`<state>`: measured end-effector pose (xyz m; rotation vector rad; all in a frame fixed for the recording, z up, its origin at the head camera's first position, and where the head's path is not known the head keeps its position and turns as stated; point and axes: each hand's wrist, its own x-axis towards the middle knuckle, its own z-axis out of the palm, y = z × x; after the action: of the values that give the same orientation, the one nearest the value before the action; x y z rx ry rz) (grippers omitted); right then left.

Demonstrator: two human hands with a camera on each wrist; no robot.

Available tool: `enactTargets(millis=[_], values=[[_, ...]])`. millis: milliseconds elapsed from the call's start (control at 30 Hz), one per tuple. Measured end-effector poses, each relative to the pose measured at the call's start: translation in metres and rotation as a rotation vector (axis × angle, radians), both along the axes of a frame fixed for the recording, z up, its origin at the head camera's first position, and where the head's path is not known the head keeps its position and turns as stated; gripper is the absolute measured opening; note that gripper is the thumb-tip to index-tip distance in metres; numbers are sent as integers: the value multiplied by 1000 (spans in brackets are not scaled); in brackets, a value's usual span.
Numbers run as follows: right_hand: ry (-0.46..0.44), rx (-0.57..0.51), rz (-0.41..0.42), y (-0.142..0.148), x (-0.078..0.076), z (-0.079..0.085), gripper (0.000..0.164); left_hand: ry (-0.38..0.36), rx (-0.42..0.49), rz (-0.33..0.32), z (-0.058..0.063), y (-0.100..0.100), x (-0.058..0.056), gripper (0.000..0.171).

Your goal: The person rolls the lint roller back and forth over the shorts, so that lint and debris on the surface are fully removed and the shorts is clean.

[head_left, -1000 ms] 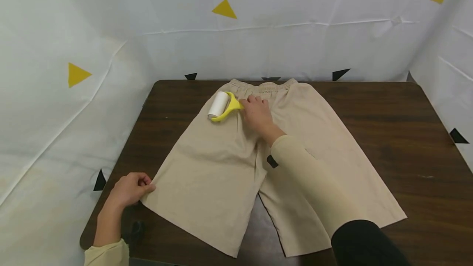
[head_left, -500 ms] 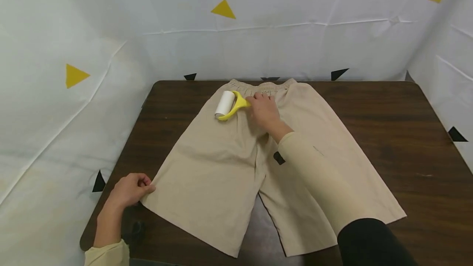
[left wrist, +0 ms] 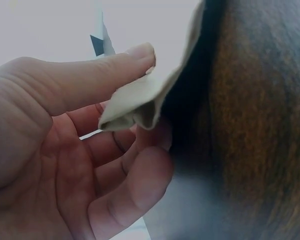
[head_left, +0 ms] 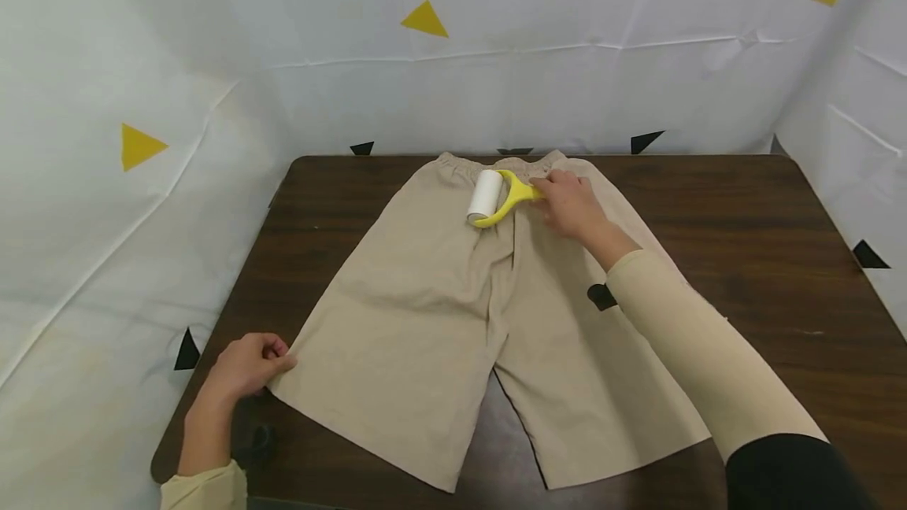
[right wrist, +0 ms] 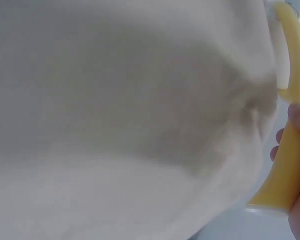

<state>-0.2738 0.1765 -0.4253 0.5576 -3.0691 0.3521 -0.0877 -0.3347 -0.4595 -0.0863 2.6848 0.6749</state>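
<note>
Beige shorts (head_left: 397,337) with a gathered elastic waist lie spread on a dark wooden table. My right hand (head_left: 572,205) grips the yellow handle of a lint roller (head_left: 486,194), whose white roll lies over the shorts just below the waistband. In the right wrist view the yellow handle (right wrist: 285,165) runs through my fingers at the right edge. At the lower left, my left hand (head_left: 248,367) pinches the hem corner of one leg. The left wrist view shows the folded hem (left wrist: 140,100) between thumb and fingers.
The dark brown table (head_left: 765,242) extends on both sides of the shorts. White sheeting (head_left: 531,93) with yellow and black triangles rises behind it and at both sides. A small dark object (head_left: 262,441) is near the left forearm.
My right hand and the lint roller have moved right across the top of the shorts, from the left side toward the middle. My left hand keeps its pinch on the hem.
</note>
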Motion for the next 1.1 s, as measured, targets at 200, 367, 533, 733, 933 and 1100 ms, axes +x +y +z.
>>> enactTargets(millis=[200, 367, 533, 733, 933, 1100], values=[[-25, -40, 9, 41, 4, -4, 38, -3, 5, 6, -1, -2, 2, 21], [-34, -89, 0, 76, 15, -3, 37, 4, 18, 6, -1, -1, 2, 21], [-3, -97, 10, 114, 25, -4, 33, 4, 25, 5, -1, 1, 1, 21], [-18, -82, -23, 158, 46, -7, 34, 5, 32, -5, -2, 2, 0, 22], [-91, -97, -117, 199, 62, -7, 35, 5, 36, -7, -1, 3, 0, 21], [-98, -110, -167, 221, 71, -8, 35, 2, 44, 2, -1, 4, 1, 21]])
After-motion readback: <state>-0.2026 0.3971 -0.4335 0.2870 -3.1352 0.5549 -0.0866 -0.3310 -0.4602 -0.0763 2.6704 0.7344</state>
